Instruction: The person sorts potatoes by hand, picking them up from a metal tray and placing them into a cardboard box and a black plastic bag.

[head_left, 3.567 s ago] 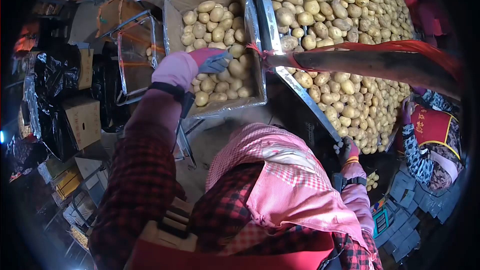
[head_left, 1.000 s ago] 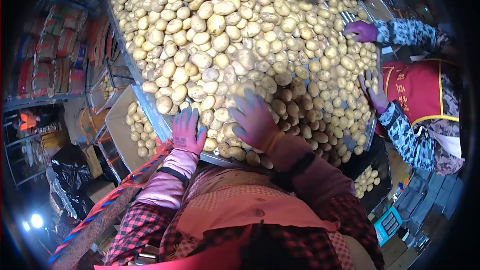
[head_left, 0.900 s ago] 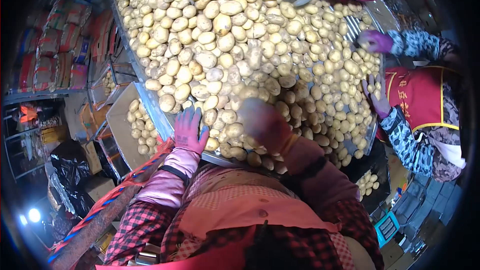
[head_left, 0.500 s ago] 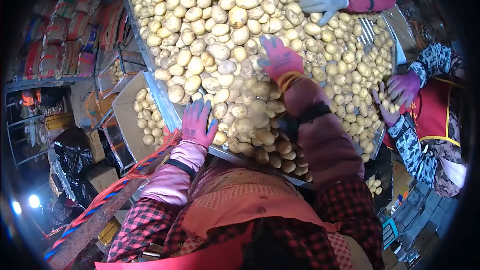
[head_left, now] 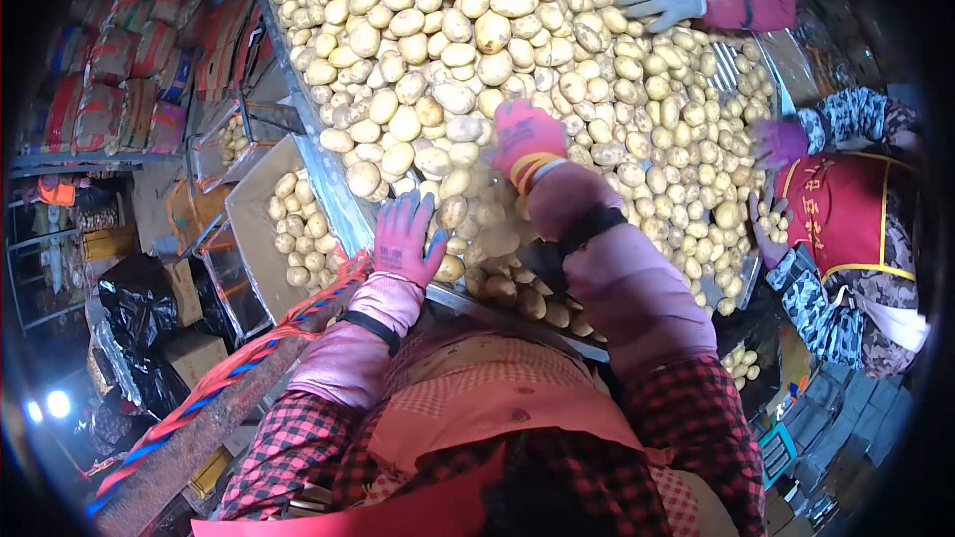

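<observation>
Potatoes (head_left: 468, 30) cover a metal sorting table (head_left: 333, 184) in front of me. My left hand (head_left: 406, 239), in a pink and grey glove, rests at the near left edge with its fingers spread and lying flat beside some potatoes. My right hand (head_left: 530, 137), in a pink glove with orange bands at the wrist, reaches over the middle of the heap. Its fingers are apart and bent down against the potatoes, the tips partly hidden. Between my hands, the potatoes near the front edge are blurred by motion.
A cardboard-lined bin (head_left: 261, 201) with potatoes adjoins the table's left side. A co-worker's grey-gloved hand (head_left: 662, 0) is over the heap at the far right; another co-worker's purple-gloved hand (head_left: 779, 142) is at the right edge. A rope-wrapped bar (head_left: 234, 373) runs along my left.
My right hand has drawn back toward me and left, its fingers now bent more. Potatoes at the near edge have shifted and thinned. My left hand has stayed at the table edge.
</observation>
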A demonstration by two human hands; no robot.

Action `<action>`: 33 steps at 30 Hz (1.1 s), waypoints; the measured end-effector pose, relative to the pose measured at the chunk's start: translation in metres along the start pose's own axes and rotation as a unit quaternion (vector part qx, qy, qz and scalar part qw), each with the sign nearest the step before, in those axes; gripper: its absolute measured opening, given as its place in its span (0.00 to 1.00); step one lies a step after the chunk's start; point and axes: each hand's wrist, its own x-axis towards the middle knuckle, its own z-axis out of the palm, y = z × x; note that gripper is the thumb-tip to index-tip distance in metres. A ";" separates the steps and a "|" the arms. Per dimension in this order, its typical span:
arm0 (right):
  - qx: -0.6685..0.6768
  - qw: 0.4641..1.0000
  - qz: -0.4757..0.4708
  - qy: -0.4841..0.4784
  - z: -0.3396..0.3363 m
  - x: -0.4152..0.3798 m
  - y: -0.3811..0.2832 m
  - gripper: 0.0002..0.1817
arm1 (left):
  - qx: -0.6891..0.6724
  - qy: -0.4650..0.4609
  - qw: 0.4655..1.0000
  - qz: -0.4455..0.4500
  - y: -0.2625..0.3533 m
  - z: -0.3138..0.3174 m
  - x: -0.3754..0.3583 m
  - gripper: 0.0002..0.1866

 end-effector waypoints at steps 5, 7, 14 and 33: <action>0.379 0.916 -0.128 0.019 0.014 -0.008 0.069 0.36 | 0.002 0.017 1.000 -0.004 0.003 -0.002 -0.001 0.35; 0.750 0.648 -0.132 -0.035 0.036 -0.023 0.087 0.33 | -0.009 0.013 1.000 -0.003 0.003 -0.007 0.002 0.35; 0.901 0.426 -0.076 -0.033 0.034 -0.066 0.056 0.34 | -0.472 0.078 0.871 -0.110 0.040 -0.020 0.011 0.34; 0.192 0.978 -0.034 0.078 0.008 0.071 0.059 0.37 | -0.960 -0.171 0.166 -0.149 0.054 -0.044 -0.014 0.33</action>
